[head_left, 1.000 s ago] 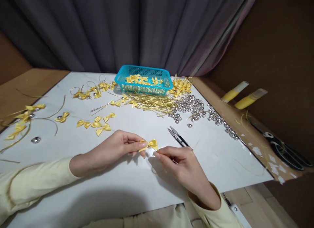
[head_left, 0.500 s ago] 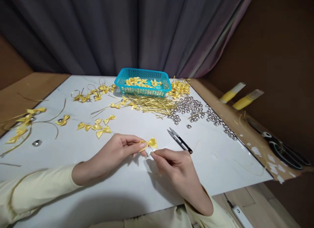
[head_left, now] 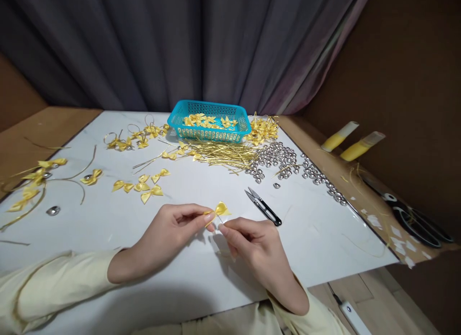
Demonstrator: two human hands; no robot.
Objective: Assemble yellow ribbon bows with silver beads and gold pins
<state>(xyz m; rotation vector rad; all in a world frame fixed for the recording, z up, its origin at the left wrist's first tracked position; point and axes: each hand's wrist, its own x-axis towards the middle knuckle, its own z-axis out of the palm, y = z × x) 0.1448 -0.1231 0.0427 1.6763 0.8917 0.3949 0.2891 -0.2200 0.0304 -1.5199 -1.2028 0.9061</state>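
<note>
A yellow ribbon bow (head_left: 222, 208) is pinched between the thumb and fingers of my left hand (head_left: 180, 229), above the white tabletop. My right hand (head_left: 254, 239) is closed on a thin needle (head_left: 220, 219), whose upper end reaches the middle of the bow. Part of the bow is covered by my left fingers. Just beyond my right hand lie black thread snips (head_left: 263, 206) with their blades pointing away. Several loose yellow bows (head_left: 143, 182) rest to the left, past my left hand.
At the back stands a blue basket (head_left: 209, 135) with bows inside. Golden cords (head_left: 225, 154) and silver beads (head_left: 277, 154) are heaped before it. Two yellow-filled tubes (head_left: 362, 146) and black scissors (head_left: 414, 222) lie along the right. A silver bead (head_left: 53, 210) sits at the left.
My left hand has shifted slightly downward and the bow has turned a little. The needle stays at its middle, in my right hand.
</note>
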